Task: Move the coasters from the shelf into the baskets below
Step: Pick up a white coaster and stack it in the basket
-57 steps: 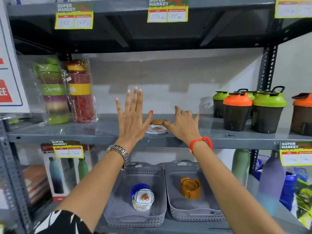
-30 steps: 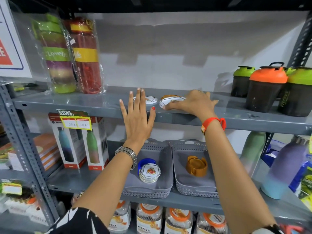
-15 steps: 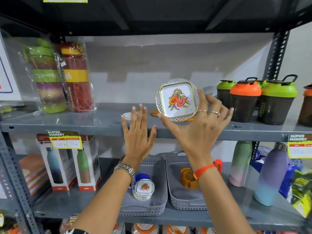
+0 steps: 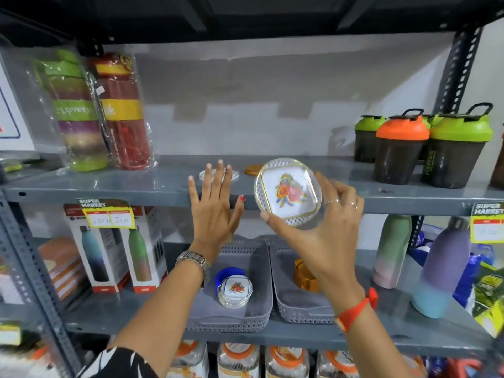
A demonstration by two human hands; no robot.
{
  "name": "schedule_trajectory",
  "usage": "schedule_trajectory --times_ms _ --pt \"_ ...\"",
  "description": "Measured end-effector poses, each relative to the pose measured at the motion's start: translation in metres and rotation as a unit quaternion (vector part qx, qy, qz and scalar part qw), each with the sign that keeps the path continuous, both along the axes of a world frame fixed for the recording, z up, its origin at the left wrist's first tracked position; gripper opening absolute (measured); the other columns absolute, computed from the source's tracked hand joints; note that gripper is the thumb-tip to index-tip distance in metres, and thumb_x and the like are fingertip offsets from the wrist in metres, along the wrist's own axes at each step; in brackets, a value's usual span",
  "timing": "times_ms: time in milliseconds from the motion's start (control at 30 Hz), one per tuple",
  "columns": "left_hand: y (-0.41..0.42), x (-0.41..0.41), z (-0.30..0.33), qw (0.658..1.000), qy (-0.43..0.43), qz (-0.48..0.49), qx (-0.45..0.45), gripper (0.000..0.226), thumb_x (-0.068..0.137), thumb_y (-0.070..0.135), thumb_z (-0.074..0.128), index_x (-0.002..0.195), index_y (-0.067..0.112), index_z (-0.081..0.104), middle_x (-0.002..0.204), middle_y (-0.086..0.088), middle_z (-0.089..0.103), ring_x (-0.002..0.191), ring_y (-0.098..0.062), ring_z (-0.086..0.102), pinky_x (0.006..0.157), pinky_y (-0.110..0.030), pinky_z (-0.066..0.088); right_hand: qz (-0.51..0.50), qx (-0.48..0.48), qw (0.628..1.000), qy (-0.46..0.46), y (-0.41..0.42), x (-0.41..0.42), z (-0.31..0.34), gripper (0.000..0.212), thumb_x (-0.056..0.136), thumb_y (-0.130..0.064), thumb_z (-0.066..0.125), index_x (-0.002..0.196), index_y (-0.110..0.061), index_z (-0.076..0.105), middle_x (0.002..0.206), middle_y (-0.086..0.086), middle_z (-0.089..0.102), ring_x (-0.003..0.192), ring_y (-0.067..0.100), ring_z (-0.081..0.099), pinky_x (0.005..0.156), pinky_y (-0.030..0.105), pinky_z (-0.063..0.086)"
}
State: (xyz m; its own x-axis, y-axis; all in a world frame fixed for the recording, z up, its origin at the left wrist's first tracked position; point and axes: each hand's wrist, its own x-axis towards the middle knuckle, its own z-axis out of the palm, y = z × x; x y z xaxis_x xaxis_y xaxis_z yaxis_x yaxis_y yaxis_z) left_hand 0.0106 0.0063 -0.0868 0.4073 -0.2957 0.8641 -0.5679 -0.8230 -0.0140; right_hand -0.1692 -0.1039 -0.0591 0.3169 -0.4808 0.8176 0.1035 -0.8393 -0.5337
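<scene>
My right hand (image 4: 324, 230) holds a clear coaster with a fruit print (image 4: 289, 192) upright in front of the grey shelf edge (image 4: 109, 190). Spread flat with fingers apart, my left hand (image 4: 215, 205) rests against that edge and holds nothing. Behind its fingertips a white coaster (image 4: 203, 174) lies on the shelf, and an orange-brown coaster (image 4: 252, 169) lies further right. Below, the left grey basket (image 4: 259, 301) holds a stack of fruit-print coasters (image 4: 236, 291) by a blue holder. The right grey basket (image 4: 294, 309) contains an orange coaster set (image 4: 304, 276), partly hidden by my right wrist.
Wrapped green and red bottles (image 4: 101, 110) stand on the shelf's left, shaker bottles with green and orange lids (image 4: 425, 148) on its right. Boxed bottles (image 4: 120, 252) flank the baskets on the left, pastel bottles (image 4: 439, 268) on the right. Jars sit on the shelf underneath.
My right hand picked the fruit-print coaster off the shelf, raised it, and has now lowered it to the shelf's front edge. My left hand has stayed flat against that edge.
</scene>
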Motion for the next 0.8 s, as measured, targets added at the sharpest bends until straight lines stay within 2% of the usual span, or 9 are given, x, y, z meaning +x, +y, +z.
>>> schedule_trajectory --times_ms 100,167,233,300,467,600,667,800 --pt "0.005 0.005 -0.004 1.0 -0.019 0.005 0.01 0.063 0.094 0.046 0.026 0.148 0.015 0.019 0.155 -0.006 0.021 0.144 -0.023 0.013 0.116 -0.047 -0.005 0.059 0.051 0.995 0.06 0.005 -0.001 -0.051 0.097 0.044 -0.074 0.067 0.126 -0.023 0.055 0.113 0.001 0.047 0.112 0.016 0.042 0.091 0.021 0.037" --pt "0.006 0.007 -0.005 1.0 -0.025 -0.009 0.006 0.061 0.094 0.044 0.029 0.148 0.015 0.019 0.155 -0.004 0.023 0.144 -0.023 0.015 0.117 -0.047 -0.003 0.078 0.077 0.986 0.125 0.009 0.01 -0.086 0.097 0.043 -0.075 0.065 0.125 -0.024 0.056 0.112 -0.001 0.047 0.111 0.014 0.04 0.089 0.017 0.034" --pt "0.005 0.006 -0.006 0.999 -0.032 -0.018 -0.003 0.06 0.095 0.044 0.028 0.147 0.014 0.023 0.154 -0.004 0.027 0.143 -0.024 0.019 0.116 -0.048 0.0 0.062 0.066 0.973 0.211 0.012 0.032 -0.114 0.092 0.044 -0.075 0.067 0.121 -0.025 0.058 0.11 0.002 0.053 0.106 0.02 0.042 0.089 0.026 0.04" --pt "0.004 0.007 -0.007 0.999 -0.034 -0.027 -0.01 0.059 0.097 0.045 0.022 0.146 0.013 0.027 0.152 -0.005 0.03 0.143 -0.024 0.021 0.117 -0.046 0.0 0.028 0.043 0.95 0.309 0.015 0.059 -0.138 0.09 0.048 -0.072 0.071 0.119 -0.018 0.06 0.111 0.01 0.057 0.106 0.029 0.046 0.092 0.037 0.041" --pt "0.003 0.016 -0.009 0.997 -0.064 -0.033 -0.021 0.06 0.096 0.046 0.017 0.143 0.012 0.032 0.15 -0.006 0.036 0.141 -0.025 0.026 0.118 -0.042 -0.001 -0.018 0.003 0.864 0.504 0.011 0.124 -0.181 0.096 0.055 -0.076 0.064 0.12 -0.005 0.058 0.128 0.016 0.052 0.121 0.034 0.043 0.106 0.046 0.034" --pt "-0.001 0.022 -0.014 0.995 -0.094 -0.033 -0.025 0.059 0.096 0.044 0.02 0.141 0.011 0.035 0.147 -0.008 0.04 0.139 -0.027 0.031 0.117 -0.047 0.009 -0.013 -0.028 0.825 0.565 0.002 0.16 -0.2 0.086 0.059 -0.07 0.068 0.115 -0.004 0.062 0.13 0.018 0.053 0.123 0.034 0.043 0.102 0.046 0.038" --pt "-0.002 0.024 -0.015 0.993 -0.106 -0.033 -0.033 0.058 0.095 0.044 0.02 0.14 0.011 0.037 0.145 -0.008 0.042 0.137 -0.027 0.033 0.117 -0.047 0.012 0.003 -0.034 0.816 0.576 0.001 0.17 -0.207 0.079 0.062 -0.067 0.069 0.11 -0.004 0.063 0.126 0.019 0.056 0.121 0.034 0.045 0.098 0.043 0.042" --pt "-0.005 0.029 -0.015 0.99 -0.131 -0.021 -0.039 0.058 0.095 0.045 0.02 0.138 0.011 0.041 0.142 -0.008 0.047 0.134 -0.028 0.038 0.114 -0.047 0.018 0.02 -0.029 0.811 0.584 0.006 0.186 -0.222 0.069 0.066 -0.062 0.07 0.107 -0.007 0.065 0.122 0.016 0.063 0.122 0.033 0.047 0.101 0.043 0.04"
